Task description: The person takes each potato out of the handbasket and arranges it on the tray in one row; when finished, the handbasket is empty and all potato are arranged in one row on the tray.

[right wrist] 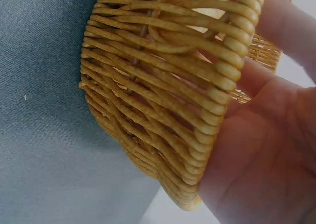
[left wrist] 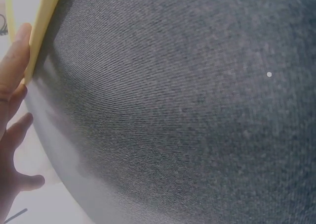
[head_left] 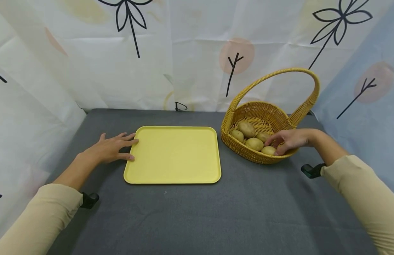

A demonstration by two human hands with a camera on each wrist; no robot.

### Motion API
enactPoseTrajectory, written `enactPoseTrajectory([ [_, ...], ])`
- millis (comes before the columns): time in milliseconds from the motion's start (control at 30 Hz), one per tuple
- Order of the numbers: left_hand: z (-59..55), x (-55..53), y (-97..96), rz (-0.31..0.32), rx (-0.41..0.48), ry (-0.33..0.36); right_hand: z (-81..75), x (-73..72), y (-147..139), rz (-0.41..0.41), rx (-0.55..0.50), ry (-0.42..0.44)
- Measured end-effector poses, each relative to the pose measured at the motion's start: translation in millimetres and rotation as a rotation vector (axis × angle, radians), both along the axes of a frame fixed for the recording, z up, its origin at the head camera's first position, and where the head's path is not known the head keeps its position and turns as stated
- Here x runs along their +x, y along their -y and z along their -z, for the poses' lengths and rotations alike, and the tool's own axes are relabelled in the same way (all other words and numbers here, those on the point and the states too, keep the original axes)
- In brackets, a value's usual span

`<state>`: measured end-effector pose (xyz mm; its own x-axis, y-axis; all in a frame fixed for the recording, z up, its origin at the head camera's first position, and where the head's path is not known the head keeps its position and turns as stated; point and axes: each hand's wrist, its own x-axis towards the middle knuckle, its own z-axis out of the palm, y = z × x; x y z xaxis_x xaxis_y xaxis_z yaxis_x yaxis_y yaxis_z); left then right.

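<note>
My left hand (head_left: 112, 148) has its fingers spread over the left rim of a yellow tray (head_left: 174, 156), thumb nearer the front. The left wrist view shows the fingers (left wrist: 15, 61) against the raised tray edge (left wrist: 42, 26). My right hand (head_left: 287, 140) reaches over the front right rim of a wicker basket (head_left: 244, 154). Its thumb and fingertips are at a potato (head_left: 268, 150); I cannot tell whether they grip it. More potatoes (head_left: 246, 129) lie beside it in the basket. In the right wrist view the woven wall (right wrist: 158, 85) hides most of the fingers behind it.
A dark grey cloth (head_left: 184, 216) covers the table. The basket's tall arched handle (head_left: 276, 72) rises over its opening. Patterned white curtains (head_left: 190, 71) hang behind the table and along the sides. Black wrist mounts (head_left: 89, 200) stick out at both sleeves.
</note>
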<state>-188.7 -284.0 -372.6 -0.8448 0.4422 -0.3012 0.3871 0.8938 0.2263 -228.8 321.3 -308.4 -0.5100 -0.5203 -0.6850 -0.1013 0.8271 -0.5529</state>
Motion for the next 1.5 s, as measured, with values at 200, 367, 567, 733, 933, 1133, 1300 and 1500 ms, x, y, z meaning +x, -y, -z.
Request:
enactPoseTrajectory([
  [200, 1.5, -1.1, 1.2, 0.000, 0.002, -0.001, 8.2, 1.7, 4, -0.053, -0.027, -0.104],
  [367, 3.7, -1.5, 2.6, 0.000, 0.005, 0.001, 11.5, 5.3, 5, -0.084, -0.074, -0.178],
  [567, 4.2, -2.0, 3.0, -0.002, 0.009, 0.007, 1.8, 16.5, 5, -0.045, -0.126, -0.250],
  [733, 3.4, -2.3, 3.3, -0.004, 0.010, 0.015, -15.8, 25.5, 9, 0.003, -0.191, -0.282],
  [933, 4.0, -1.7, 3.0, -0.002, 0.023, 0.021, -32.3, 31.3, 25, -0.024, -0.254, -0.342],
  [1133, 5.5, -2.5, 1.6, 0.004, 0.027, 0.022, -31.1, 35.8, 53, -0.052, -0.342, -0.375],
  [1300, 5.8, -2.8, 1.2, 0.009, 0.030, 0.023, -24.6, 44.7, 90, -0.098, -0.431, -0.398],
  [1500, 4.0, -2.0, 0.8, 0.006, 0.016, 0.016, -12.3, 53.6, 142, -0.156, -0.539, -0.417],
])
